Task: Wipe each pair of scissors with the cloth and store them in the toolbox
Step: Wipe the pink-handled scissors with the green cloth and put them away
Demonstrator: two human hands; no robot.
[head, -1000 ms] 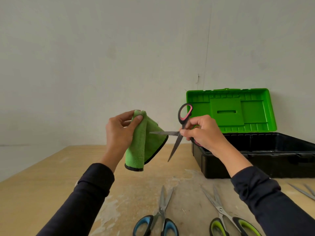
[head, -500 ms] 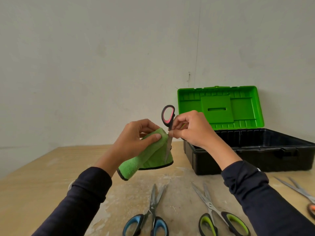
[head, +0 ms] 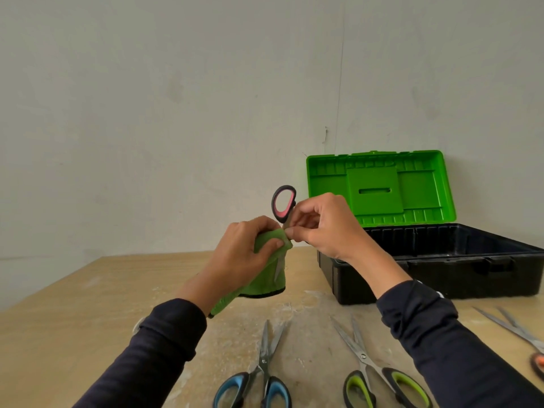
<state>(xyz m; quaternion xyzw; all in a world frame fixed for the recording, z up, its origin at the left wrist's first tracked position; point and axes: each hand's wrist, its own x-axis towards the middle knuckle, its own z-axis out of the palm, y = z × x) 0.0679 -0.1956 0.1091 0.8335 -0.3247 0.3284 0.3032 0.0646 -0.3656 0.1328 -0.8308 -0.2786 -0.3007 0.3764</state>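
Scissors with pink-lined black handles [head: 283, 204] are held up in the air above the wooden table [head: 88, 304], handle loop uppermost and blades pointing down. The right hand [head: 326, 228] pinches them near the pivot between thumb and curled fingers, while the left hand [head: 244, 254] grips the green cloth [head: 266, 282], folded around the blades, with its thumb pressing the fabric against the metal; a sliver of blade shows in the fold. The cloth's dark-trimmed lower edge hangs clear of the tabletop. Behind and to the right, the toolbox [head: 441, 272] stands on the table with its green lid [head: 379, 187] propped upright near the wall, its black tray open at the top. Near the table's front edge lie blue-handled scissors [head: 259, 384] and green-handled scissors [head: 379, 381], both slightly spread, apart from each other. Orange-handled scissors [head: 527, 343] lie at the right border, partly cut off. Bare tabletop stretches to the left of the hands.
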